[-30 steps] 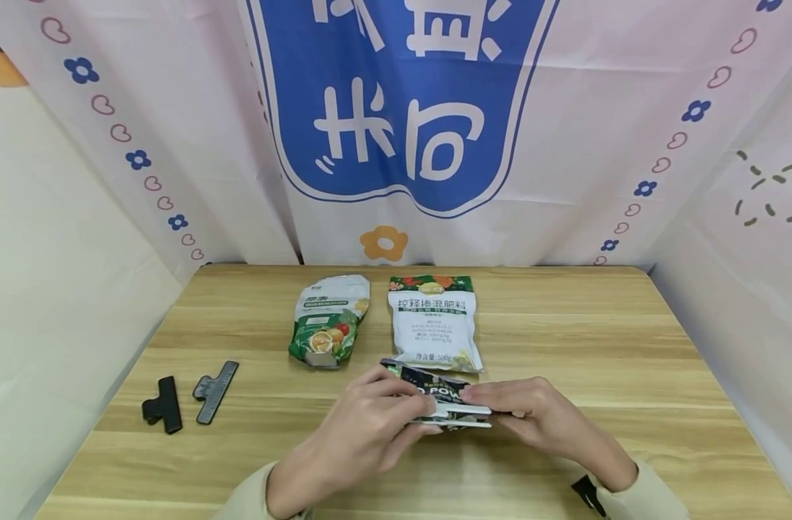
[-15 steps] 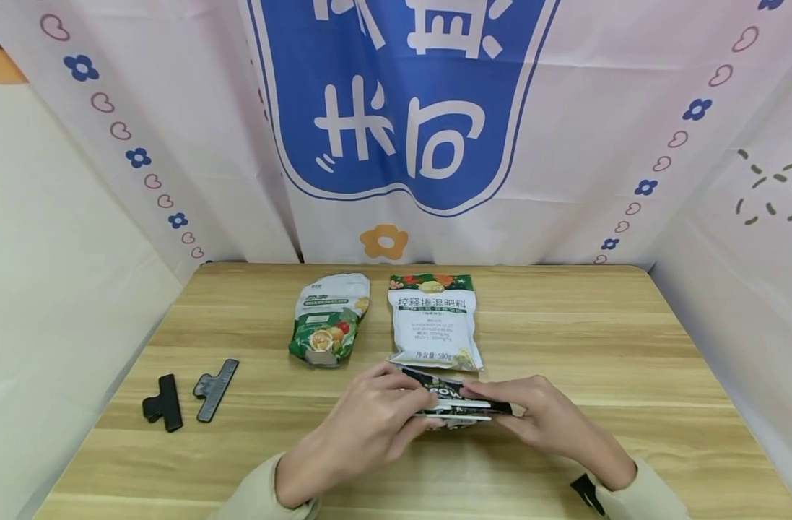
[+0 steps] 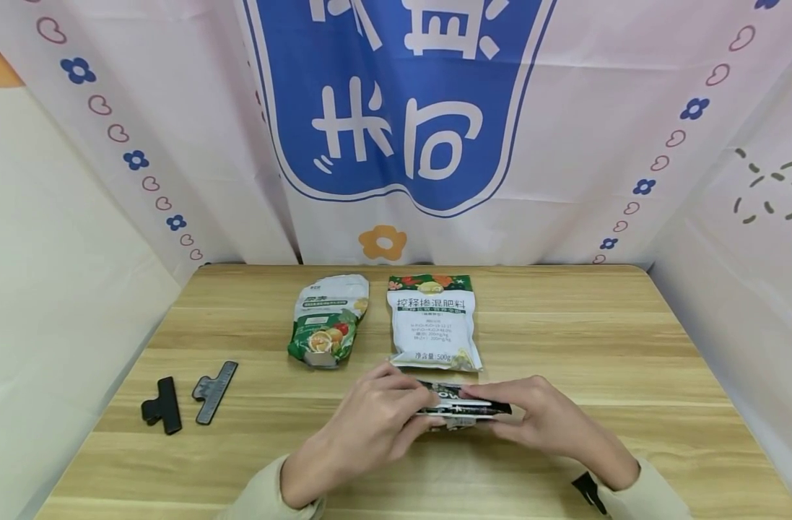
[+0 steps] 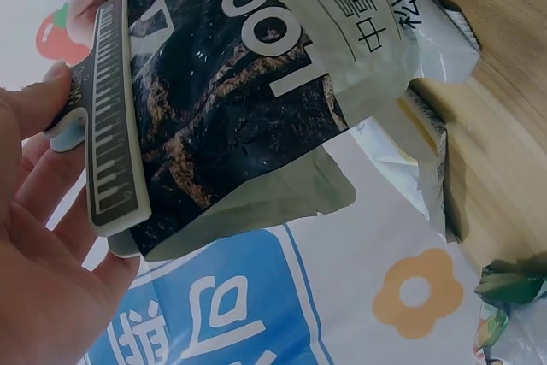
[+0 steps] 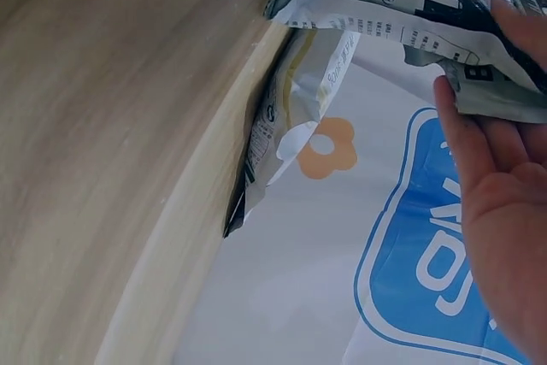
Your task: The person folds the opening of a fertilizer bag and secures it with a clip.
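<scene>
Near the front middle of the table, both hands are on a black and grey plastic bag (image 3: 442,391) with large white letters. The left hand (image 3: 376,412) grips a white-edged bag clip (image 4: 118,126), thumb on one side of its handle and fingers on the other. A dark strip with white bars covers the clip's face, which lies along the bag's edge. At the other end of that edge, the right hand (image 3: 541,415) pinches the bag between thumb and fingers. In the right wrist view, its fingers (image 5: 504,138) lie beneath the bag's grey flap.
A green and white pouch (image 3: 328,321) and a white fertilizer bag (image 3: 432,325) lie behind the hands. To the left are a black clip (image 3: 164,406) and a grey clip (image 3: 216,392). A small black item (image 3: 588,493) sits by the right sleeve.
The bag's black edge has come out past the clip's right end, between its white bars. The bars look closer together, and less lettering shows. Both hands have stayed nearly in place.
</scene>
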Action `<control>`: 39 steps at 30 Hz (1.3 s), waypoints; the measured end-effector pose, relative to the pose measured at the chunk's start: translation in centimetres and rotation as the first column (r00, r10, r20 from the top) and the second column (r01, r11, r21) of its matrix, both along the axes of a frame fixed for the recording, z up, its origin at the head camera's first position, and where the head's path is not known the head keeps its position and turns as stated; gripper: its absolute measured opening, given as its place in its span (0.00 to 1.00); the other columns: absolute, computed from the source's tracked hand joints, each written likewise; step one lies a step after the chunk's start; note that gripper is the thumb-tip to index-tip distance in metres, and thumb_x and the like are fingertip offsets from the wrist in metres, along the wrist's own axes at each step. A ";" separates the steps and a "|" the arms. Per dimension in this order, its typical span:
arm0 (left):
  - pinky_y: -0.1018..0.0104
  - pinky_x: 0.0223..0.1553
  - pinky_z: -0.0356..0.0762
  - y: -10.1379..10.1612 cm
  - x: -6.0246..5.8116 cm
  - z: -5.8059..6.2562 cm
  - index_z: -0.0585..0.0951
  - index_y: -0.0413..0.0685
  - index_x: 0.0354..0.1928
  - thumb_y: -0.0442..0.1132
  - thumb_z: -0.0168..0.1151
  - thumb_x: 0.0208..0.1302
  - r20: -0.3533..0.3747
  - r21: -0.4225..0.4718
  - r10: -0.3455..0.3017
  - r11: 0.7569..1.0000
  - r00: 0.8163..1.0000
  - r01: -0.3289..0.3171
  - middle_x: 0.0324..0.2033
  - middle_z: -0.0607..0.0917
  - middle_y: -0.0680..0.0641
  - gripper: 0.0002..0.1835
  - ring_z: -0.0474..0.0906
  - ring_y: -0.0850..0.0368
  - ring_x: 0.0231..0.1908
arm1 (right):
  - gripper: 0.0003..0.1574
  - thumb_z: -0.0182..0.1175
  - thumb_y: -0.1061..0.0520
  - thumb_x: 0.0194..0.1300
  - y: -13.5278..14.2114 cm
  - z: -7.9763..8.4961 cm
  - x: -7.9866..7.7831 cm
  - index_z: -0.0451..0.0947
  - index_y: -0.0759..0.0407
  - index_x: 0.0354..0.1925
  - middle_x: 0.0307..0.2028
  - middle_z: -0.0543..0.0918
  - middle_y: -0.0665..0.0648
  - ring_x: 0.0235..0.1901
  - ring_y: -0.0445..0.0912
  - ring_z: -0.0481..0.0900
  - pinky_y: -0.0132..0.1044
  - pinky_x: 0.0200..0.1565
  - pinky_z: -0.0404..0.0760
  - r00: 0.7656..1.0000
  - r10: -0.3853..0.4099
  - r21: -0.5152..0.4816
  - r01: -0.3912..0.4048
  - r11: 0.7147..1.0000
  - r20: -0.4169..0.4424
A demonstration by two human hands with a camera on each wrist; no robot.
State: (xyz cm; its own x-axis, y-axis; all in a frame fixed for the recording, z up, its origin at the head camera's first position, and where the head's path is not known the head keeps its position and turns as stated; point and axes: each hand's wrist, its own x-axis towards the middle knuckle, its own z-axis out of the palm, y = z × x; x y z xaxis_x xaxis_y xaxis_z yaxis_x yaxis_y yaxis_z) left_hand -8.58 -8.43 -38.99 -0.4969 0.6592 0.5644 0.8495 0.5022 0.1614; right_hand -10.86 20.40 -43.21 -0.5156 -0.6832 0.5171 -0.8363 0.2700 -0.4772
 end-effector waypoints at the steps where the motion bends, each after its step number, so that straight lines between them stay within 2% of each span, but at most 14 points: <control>1: 0.68 0.44 0.79 0.0 -0.1 0.0 0.88 0.55 0.40 0.46 0.74 0.66 0.002 0.001 0.001 1.000 1.000 -0.001 0.36 0.93 0.58 0.06 0.89 0.63 0.39 | 0.38 0.80 0.69 0.50 0.0 0.0 0.0 0.84 0.59 0.62 0.52 0.92 0.57 0.46 0.40 0.91 0.19 0.47 0.83 1.000 -0.002 0.007 0.002 1.000 -0.003; 3: 0.68 0.44 0.79 0.1 -0.1 -0.1 0.88 0.55 0.40 0.46 0.74 0.66 0.004 0.001 0.003 1.000 1.000 -0.003 0.36 0.93 0.58 0.06 0.89 0.63 0.39 | 0.36 0.81 0.64 0.53 0.0 -0.1 -0.1 0.84 0.59 0.62 0.52 0.92 0.57 0.47 0.44 0.92 0.23 0.50 0.85 1.000 -0.001 0.012 0.001 1.000 -0.018; 6: 0.68 0.43 0.79 0.3 -0.2 -0.3 0.88 0.55 0.40 0.46 0.74 0.66 0.004 -0.003 0.000 1.000 1.000 0.000 0.35 0.93 0.59 0.06 0.89 0.64 0.39 | 0.31 0.79 0.61 0.57 0.0 -0.2 -0.1 0.85 0.57 0.60 0.51 0.92 0.56 0.47 0.45 0.92 0.23 0.50 0.85 1.000 0.000 0.008 0.000 1.000 -0.001; 11: 0.68 0.44 0.80 0.5 -0.2 -0.6 0.88 0.55 0.39 0.47 0.75 0.65 -0.020 -0.008 0.002 1.000 1.000 -0.002 0.35 0.93 0.58 0.07 0.89 0.64 0.38 | 0.29 0.78 0.61 0.59 -0.1 -0.4 -0.2 0.86 0.56 0.59 0.50 0.92 0.55 0.45 0.44 0.93 0.23 0.48 0.86 1.000 0.003 -0.010 -0.003 1.000 0.000; 15: 0.67 0.45 0.81 0.5 -0.2 -0.8 0.87 0.54 0.41 0.47 0.75 0.65 -0.005 -0.019 0.015 1.000 1.000 -0.015 0.37 0.93 0.57 0.09 0.89 0.63 0.40 | 0.28 0.77 0.66 0.58 -0.2 -0.4 -0.2 0.87 0.57 0.58 0.49 0.93 0.57 0.46 0.45 0.93 0.24 0.48 0.86 1.000 0.004 -0.025 -0.005 1.000 -0.009; 19: 0.65 0.48 0.82 0.3 -0.1 -0.8 0.87 0.52 0.44 0.48 0.75 0.66 0.065 -0.042 0.033 0.999 0.997 -0.030 0.39 0.93 0.56 0.11 0.89 0.63 0.42 | 0.28 0.75 0.70 0.57 -0.2 -0.5 -0.1 0.88 0.55 0.56 0.50 0.93 0.56 0.47 0.45 0.93 0.23 0.50 0.85 1.000 -0.011 -0.024 0.011 1.000 0.012; 21: 0.65 0.49 0.82 0.2 0.0 -0.7 0.87 0.52 0.46 0.47 0.75 0.66 0.122 -0.050 0.045 0.998 0.992 -0.040 0.40 0.93 0.56 0.12 0.89 0.63 0.42 | 0.27 0.74 0.71 0.57 -0.2 -0.5 -0.1 0.88 0.56 0.55 0.49 0.93 0.57 0.47 0.46 0.93 0.23 0.51 0.85 1.000 -0.015 -0.024 0.015 1.000 0.014; 25: 0.64 0.52 0.83 -0.2 -0.1 -0.5 0.87 0.53 0.50 0.44 0.77 0.64 0.240 -0.078 0.076 0.995 0.968 -0.058 0.44 0.93 0.56 0.14 0.88 0.64 0.44 | 0.26 0.73 0.71 0.58 -0.3 -0.5 -0.1 0.88 0.58 0.55 0.49 0.93 0.59 0.47 0.48 0.93 0.23 0.52 0.84 1.000 -0.017 -0.029 0.017 0.999 0.011; 29: 0.64 0.53 0.85 -1.0 -0.3 -0.7 0.88 0.52 0.52 0.40 0.77 0.63 0.338 -0.096 0.111 0.992 0.934 -0.083 0.46 0.93 0.55 0.15 0.88 0.62 0.47 | 0.27 0.74 0.71 0.57 -0.4 -0.6 -0.1 0.88 0.57 0.55 0.50 0.92 0.58 0.47 0.48 0.93 0.24 0.52 0.84 1.000 -0.021 -0.030 0.021 0.999 0.017; 32: 0.65 0.51 0.87 -1.8 -0.5 -1.1 0.90 0.53 0.51 0.42 0.76 0.64 0.375 -0.075 0.117 0.993 0.920 -0.096 0.46 0.93 0.55 0.13 0.88 0.61 0.47 | 0.27 0.74 0.70 0.58 -0.4 -0.5 -0.1 0.88 0.58 0.55 0.50 0.92 0.58 0.48 0.48 0.93 0.24 0.53 0.84 1.000 -0.017 -0.029 0.018 0.999 0.014; 39: 0.63 0.52 0.88 -2.8 -1.1 -1.7 0.91 0.52 0.53 0.47 0.75 0.65 0.366 0.004 0.054 0.998 0.929 -0.059 0.49 0.93 0.51 0.16 0.91 0.59 0.49 | 0.27 0.74 0.70 0.58 -0.3 -0.5 -0.2 0.88 0.57 0.57 0.50 0.92 0.58 0.48 0.48 0.93 0.23 0.53 0.84 1.000 -0.024 -0.018 0.024 1.000 0.013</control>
State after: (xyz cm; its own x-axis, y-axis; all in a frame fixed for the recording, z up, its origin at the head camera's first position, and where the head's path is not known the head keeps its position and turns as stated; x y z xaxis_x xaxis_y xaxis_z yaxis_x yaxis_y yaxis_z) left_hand -9.73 -11.26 -40.65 -0.7067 0.6169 0.3464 0.7008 0.5427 0.4630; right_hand -11.05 20.08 -43.67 -0.5385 -0.6611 0.5225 -0.8234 0.2811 -0.4930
